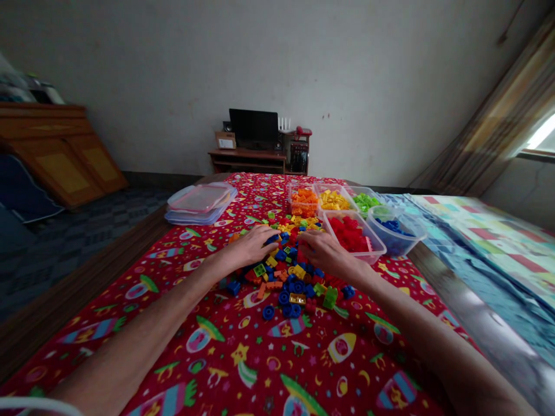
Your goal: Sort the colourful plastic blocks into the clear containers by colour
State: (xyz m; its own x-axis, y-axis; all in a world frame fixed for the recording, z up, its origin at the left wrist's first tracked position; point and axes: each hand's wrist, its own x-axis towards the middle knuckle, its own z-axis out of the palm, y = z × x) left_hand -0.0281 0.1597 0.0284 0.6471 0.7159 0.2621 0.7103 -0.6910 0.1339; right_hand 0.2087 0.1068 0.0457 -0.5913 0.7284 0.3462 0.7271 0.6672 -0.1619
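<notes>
A loose heap of colourful toy building bricks [281, 271] lies on the red patterned tablecloth [260, 364], in blue, red, yellow, green and orange. My left hand [255, 245] reaches into the heap's left side, its thumb and fingers closing around a dark blue brick [272, 238]. At the right side, my right hand [323, 249] is curled down over the bricks, with red pieces by its fingertips. Whatever lies under those fingers is hidden. Small blue wheel pieces [269, 312] lie at the heap's near edge.
Beyond my right hand stand clear tubs of sorted bricks: orange [303, 199], yellow [333, 199], green [366, 201], red [351, 234] and blue [392, 228]. Stacked plastic lids [199, 202] rest at the left. A bed [489, 231] adjoins the table's right side.
</notes>
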